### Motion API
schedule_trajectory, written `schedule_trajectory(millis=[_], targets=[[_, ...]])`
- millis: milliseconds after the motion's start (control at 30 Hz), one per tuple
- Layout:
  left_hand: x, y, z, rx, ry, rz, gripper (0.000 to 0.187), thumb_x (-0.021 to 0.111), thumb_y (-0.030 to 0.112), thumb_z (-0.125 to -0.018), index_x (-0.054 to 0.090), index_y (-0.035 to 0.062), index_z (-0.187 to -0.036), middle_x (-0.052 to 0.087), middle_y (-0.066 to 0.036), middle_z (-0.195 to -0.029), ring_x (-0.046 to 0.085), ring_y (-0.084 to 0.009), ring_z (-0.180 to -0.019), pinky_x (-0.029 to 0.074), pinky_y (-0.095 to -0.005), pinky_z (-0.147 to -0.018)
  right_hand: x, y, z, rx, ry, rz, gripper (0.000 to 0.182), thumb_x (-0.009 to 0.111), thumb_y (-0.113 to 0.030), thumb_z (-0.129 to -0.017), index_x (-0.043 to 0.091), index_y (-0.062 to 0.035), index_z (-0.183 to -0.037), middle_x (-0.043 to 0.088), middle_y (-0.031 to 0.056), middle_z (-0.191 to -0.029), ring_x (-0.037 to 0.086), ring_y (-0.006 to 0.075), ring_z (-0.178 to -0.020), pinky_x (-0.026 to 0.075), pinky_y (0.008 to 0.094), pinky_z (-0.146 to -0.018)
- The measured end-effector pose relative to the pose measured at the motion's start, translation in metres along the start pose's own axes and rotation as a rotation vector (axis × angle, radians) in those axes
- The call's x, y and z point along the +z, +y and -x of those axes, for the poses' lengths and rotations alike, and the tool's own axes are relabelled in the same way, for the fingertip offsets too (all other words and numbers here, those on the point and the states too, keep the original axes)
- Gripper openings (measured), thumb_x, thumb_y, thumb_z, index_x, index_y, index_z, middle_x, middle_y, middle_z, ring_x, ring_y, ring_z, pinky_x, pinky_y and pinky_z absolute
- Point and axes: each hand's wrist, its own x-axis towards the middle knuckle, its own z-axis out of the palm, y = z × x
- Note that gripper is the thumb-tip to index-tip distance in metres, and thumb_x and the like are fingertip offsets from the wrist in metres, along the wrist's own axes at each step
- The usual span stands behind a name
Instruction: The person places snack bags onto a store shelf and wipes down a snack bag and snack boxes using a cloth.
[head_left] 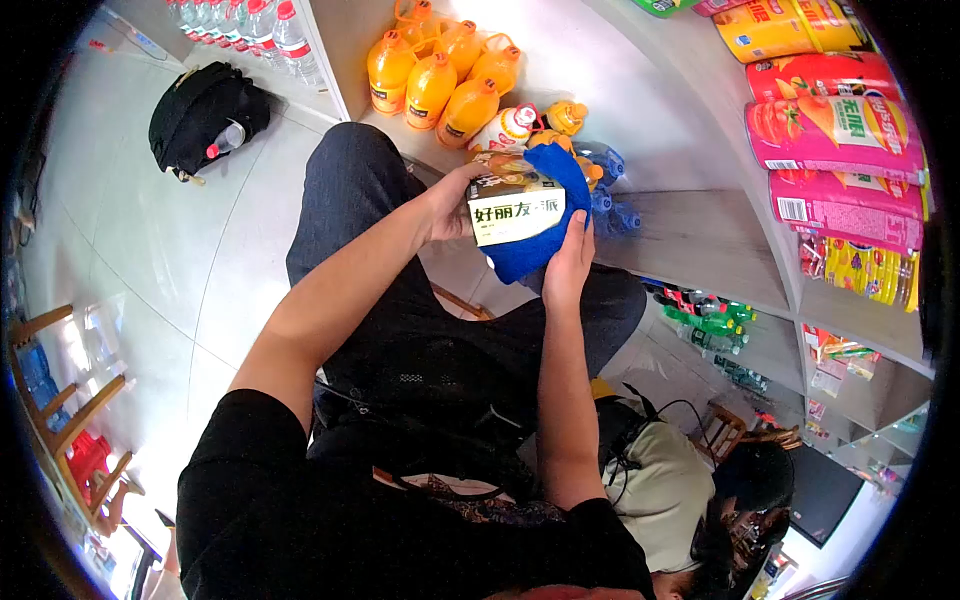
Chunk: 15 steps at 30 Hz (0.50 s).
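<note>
My left hand (450, 200) grips the left side of a snack box (515, 205) with a pale label and printed characters. A blue cloth (545, 240) is pressed against the box's right side and underside by my right hand (572, 258). Both hands hold the box above my knees, just in front of a grey wooden shelf (690, 235). I am crouched, in dark trousers and a black shirt.
Orange juice bottles (435, 75) and smaller bottles (515, 125) stand on the shelf behind the box. Pink and red snack packs (835, 135) fill the shelves at right. A black bag (205, 115) lies on the floor at left. Another person (690, 490) sits below right.
</note>
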Motion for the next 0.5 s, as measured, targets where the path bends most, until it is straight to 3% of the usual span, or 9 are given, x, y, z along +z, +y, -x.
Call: schedule_trajectory(millis=[200, 500], targets=[[-0.003, -0.002, -0.004, -0.02, 0.023, -0.043, 0.046, 0.048, 0.038, -0.092, 0.056, 0.0019, -0.119, 0.066, -0.014, -0.108, 0.067, -0.0234, -0.094, 0.055, -0.0363, -0.084, 0.007, 0.003, 0.009, 0.072, 0.105, 0.006, 0.053, 0.036, -0.038, -0.102, 0.045, 0.0057, -0.13, 0.052, 0.0157, -0.126, 0.05, 0.022, -0.113, 0.036, 0.0318, -0.1], [-0.002, -0.003, -0.002, -0.007, 0.038, -0.096, 0.047, 0.048, 0.041, -0.091, 0.056, 0.0048, -0.12, 0.067, -0.012, -0.107, 0.067, -0.0224, -0.093, 0.056, -0.0363, -0.083, 0.006, 0.005, 0.011, 0.069, 0.065, -0.085, 0.051, 0.038, -0.035, -0.1, 0.04, 0.0037, -0.134, 0.05, 0.0148, -0.129, 0.048, 0.0224, -0.117, 0.034, 0.0327, -0.102]])
